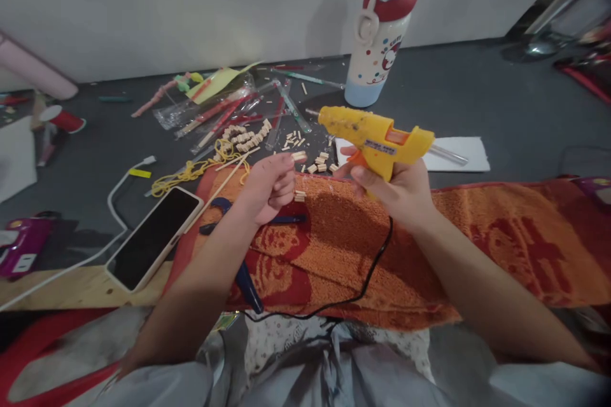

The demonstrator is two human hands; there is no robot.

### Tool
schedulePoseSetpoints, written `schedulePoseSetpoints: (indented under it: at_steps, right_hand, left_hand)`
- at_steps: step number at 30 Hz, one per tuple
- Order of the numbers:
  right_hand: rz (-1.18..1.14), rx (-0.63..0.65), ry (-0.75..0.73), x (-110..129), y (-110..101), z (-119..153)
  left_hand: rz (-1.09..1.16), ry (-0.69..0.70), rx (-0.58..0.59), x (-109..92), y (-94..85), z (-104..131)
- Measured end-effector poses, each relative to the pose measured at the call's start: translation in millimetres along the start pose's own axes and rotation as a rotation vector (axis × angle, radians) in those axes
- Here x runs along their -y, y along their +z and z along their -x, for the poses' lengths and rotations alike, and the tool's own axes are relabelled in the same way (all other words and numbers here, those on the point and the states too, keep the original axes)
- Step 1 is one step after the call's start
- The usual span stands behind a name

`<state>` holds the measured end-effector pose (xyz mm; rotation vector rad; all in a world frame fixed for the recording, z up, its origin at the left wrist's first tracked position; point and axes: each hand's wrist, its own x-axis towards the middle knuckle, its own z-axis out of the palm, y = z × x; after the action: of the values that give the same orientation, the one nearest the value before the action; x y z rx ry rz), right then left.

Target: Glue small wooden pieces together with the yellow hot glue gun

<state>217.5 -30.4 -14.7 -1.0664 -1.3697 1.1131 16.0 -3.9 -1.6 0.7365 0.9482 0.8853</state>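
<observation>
The dark table (515, 95) carries everything, with an orange towel (363, 254) along its near edge and a bottle (377, 51) standing upright toward the wall. The yellow glue gun (353, 127) is up over the towel's far edge, gripped in the right hand (405, 194), its nozzle pointing left and apart from the other hand. The left hand (270, 184) is curled, pinching a small wooden bundle (298, 156) between thumb and fingertips.

The work looks partway along: a row of stacked wooden pieces (243, 138) seems already assembled beside the yellow cord (179, 181), several short bundles (321, 162) lie separate, and the loose stick bits (293, 139) appear unjoined.

The left forearm and hand partly cover a blue-handled tool (248, 286); the left palm is hidden. Whether the trigger is pressed, or any glue sits on the nozzle or the pinched bundle, is too small to tell
</observation>
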Motion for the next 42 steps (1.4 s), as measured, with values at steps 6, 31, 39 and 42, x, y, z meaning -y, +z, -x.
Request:
schedulePoseSetpoints:
  at_steps: [6,31,39,42]
  right_hand:
    - [-0.131,0.165,0.040,-3,-7,0]
    - [-0.135,0.335,0.154,0,-15,3]
    - [-0.116,0.344,0.112,1,-16,2]
    - [-0.111,0.343,0.113,2,-16,2]
  left_hand:
    - [0.109,0.025,-0.032,-5,-5.2,0]
    - [0.135,0.068,0.111,1,-15.0,0]
    - [0.125,0.084,0.106,1,-14.5,-1]
    - [0.131,0.096,0.104,1,-13.7,0]
